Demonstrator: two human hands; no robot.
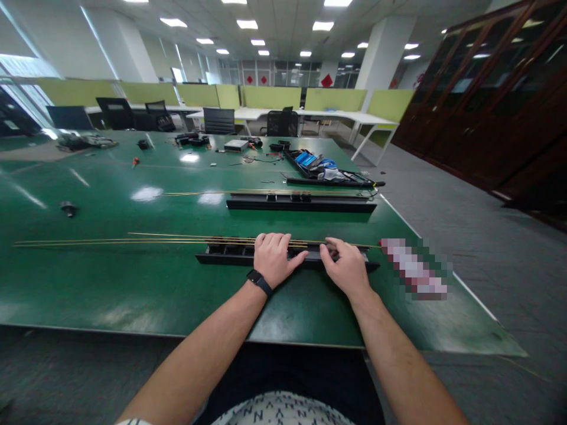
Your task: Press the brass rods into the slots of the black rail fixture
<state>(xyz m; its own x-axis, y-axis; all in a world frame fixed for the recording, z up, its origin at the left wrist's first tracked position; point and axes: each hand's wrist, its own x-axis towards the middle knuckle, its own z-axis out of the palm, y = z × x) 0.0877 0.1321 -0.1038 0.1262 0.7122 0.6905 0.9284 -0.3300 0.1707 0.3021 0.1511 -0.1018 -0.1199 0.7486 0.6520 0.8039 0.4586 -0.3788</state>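
A black channel-shaped rail point(230, 259) lies crosswise on the green table in front of me. Several thin brass-coloured rods point(168, 241) run along it and stick out far past its left end. My left hand point(273, 260) presses down over the middle of the rail, fingers curled across the rods and thumb stretched right. Nearer the rail's right end, my right hand point(349, 268) has thumb and forefinger bent close together at the rods. What those fingertips hold, if anything, is too small to tell. The inside of the rail is partly hidden under both hands.
A second black rail point(301, 204) with thin rods lies farther back. Behind it are a black tray point(305, 171) with blue parts and a white box point(236, 145). A pixelated pink-and-white item point(414, 265) lies right; a small dark part point(68, 208) sits left.
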